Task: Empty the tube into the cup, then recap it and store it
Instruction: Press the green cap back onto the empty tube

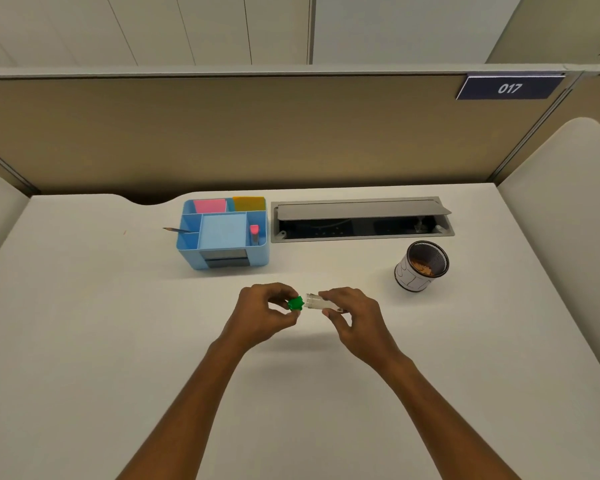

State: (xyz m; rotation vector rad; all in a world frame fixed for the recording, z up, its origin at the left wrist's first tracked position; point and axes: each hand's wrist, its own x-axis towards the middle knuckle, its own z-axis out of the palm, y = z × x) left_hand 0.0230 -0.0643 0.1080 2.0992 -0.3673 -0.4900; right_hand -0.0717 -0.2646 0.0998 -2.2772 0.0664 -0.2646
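My right hand [352, 315] holds a clear plastic tube [314, 301] lying sideways above the desk, its open threaded mouth pointing left. My left hand [264, 313] pinches a green cap [296, 303] right at that mouth; I cannot tell whether cap and tube touch. The tube looks empty where it shows; its far end is hidden in my fingers. A black mesh cup [421, 266] wrapped in white paper stands to the right, with small orange-brown pieces in its bottom.
A blue desk organizer [222, 233] with sticky notes, a pencil [175, 230] and a pink-topped item stands behind my hands. A grey cable box [361, 220] with its lid raised is set into the white desk [101, 323]. Beige partitions enclose the desk.
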